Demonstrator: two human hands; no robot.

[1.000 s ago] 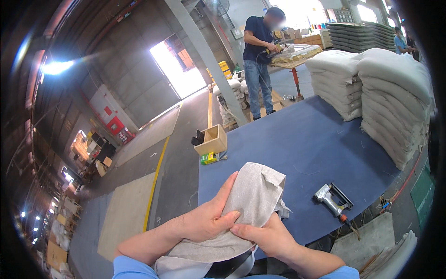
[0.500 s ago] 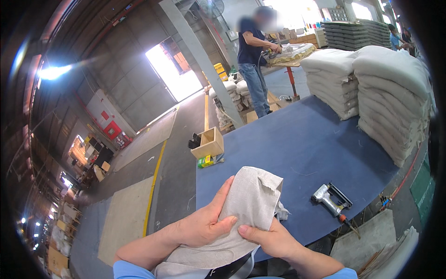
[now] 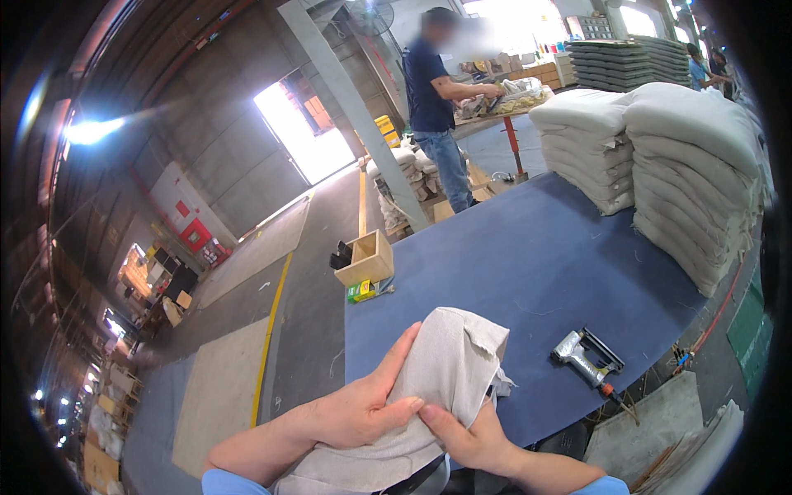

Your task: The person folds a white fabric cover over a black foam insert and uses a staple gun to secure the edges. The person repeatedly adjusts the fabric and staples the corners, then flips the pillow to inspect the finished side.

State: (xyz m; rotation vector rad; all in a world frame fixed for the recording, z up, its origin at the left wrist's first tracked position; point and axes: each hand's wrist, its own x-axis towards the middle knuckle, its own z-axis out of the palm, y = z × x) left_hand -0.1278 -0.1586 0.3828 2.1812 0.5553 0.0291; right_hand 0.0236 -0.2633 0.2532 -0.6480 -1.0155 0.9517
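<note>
One left hand (image 3: 371, 412) is gripping, fingers closed, the left side of a beige cloth (image 3: 445, 351) by the table (image 3: 487, 272); the right hand (image 3: 477, 439) is clamping its right side, fingers mostly hidden. The cloth is probably handling soft, light and unslippery, both sides offering firm hold.

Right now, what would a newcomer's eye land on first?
First, the pale cloth held in the left hand and right hand, lower centre. Next, the staple gun lying on the blue table at right, and the tall pale stacks at its far right. Farther off, a bright doorway glares, upper left.
</note>
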